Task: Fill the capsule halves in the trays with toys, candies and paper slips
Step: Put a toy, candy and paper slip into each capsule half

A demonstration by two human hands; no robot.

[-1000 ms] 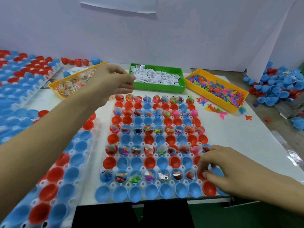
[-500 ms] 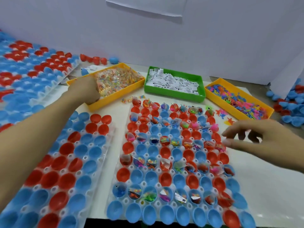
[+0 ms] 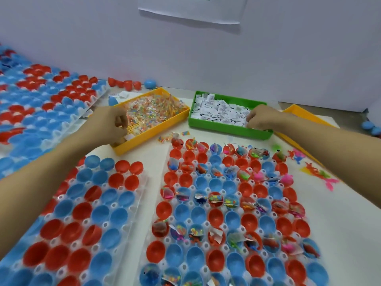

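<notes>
The middle tray [image 3: 206, 246] holds red and blue capsule halves; alternate rows carry toys, candy packets and slips, and the rows between are bare. My left hand [image 3: 111, 125] is in the near corner of the yellow candy bin [image 3: 148, 137], fingers curled round candy packets [image 3: 152, 109]. My right hand [image 3: 261, 118] reaches into the green bin [image 3: 226, 131], fingertips curled down into the white paper slips [image 3: 218, 109]. A second tray [image 3: 107, 225] to the left holds unfilled halves.
A yellow toy bin [image 3: 299, 113] shows behind my right forearm, with loose coloured toys [image 3: 317, 172] on the table beside it. More capsule trays [image 3: 41, 100] lie at far left. Loose red halves [image 3: 125, 83] sit by the white wall.
My right hand rose from the tray's near right corner and crossed to the green slip bin. My left hand dropped into the candy bin. The view swung left and closer.
</notes>
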